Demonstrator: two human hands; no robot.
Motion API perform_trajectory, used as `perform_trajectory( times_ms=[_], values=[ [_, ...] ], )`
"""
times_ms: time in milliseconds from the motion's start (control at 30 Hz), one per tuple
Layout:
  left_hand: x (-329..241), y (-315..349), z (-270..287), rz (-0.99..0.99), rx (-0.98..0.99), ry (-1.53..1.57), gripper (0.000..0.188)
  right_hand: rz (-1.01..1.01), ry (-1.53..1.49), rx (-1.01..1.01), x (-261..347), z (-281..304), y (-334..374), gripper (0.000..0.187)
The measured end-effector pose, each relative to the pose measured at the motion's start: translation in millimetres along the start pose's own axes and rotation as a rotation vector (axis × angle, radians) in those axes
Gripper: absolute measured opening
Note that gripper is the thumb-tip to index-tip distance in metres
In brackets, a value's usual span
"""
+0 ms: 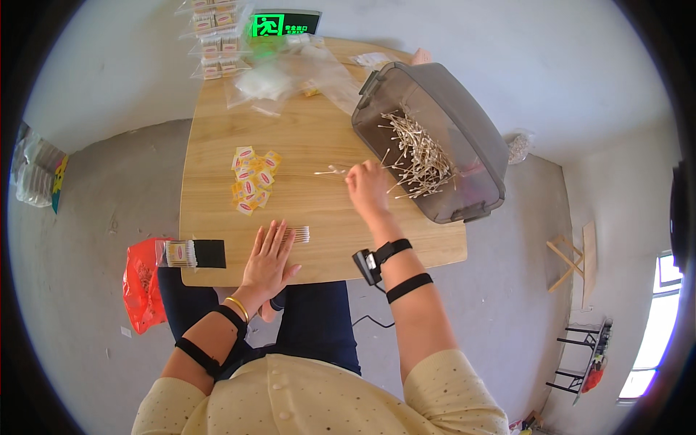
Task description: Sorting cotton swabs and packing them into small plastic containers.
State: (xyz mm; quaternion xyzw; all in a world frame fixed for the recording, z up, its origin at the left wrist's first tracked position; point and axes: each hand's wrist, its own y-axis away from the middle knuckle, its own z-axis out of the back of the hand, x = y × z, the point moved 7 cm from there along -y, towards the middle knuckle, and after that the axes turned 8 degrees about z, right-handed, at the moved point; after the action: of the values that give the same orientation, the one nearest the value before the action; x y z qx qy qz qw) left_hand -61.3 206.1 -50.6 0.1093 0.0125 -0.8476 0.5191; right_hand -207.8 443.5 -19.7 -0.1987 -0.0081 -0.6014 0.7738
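My left hand [265, 261] lies flat near the table's front edge, fingers stretched out. Its fingers partly cover a neat row of cotton swabs [300, 234], whose ends show on the right. Closer to the grey bin [464, 101], my right hand [368, 190] is closed with its fingertips pinched. A few cotton swabs [330, 171] poke out leftward from those fingertips. The bin is tipped on its side, its opening toward me, and a loose heap of cotton swabs [422, 156] spills toward its lip.
Yellow and white printed cards [251, 181] lie piled left of centre. A filled swab packet [178, 254] rests on a black piece [210, 254] at the front left corner. Clear plastic bags [272, 80] cover the back, beside stacked packets [216, 40] and a green lit sign [279, 24].
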Motion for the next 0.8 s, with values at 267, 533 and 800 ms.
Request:
perform_trajectory(
  times_ms=[267, 533, 800],
  values=[
    [0, 1, -2, -0.004, -0.015, 0.029, 0.075, -0.297, -0.270, -0.034, 21, -12, 39, 0.006],
    [1, 2, 2, -0.002, -0.019, -0.018, 0.074, -0.464, -0.577, -0.120, -14, -10, 70, 0.014],
    [1, 2, -1, -0.009, -0.040, -0.026, 0.074, -0.527, -0.481, -0.006, -20, -11, 78, 0.015]
  ],
)
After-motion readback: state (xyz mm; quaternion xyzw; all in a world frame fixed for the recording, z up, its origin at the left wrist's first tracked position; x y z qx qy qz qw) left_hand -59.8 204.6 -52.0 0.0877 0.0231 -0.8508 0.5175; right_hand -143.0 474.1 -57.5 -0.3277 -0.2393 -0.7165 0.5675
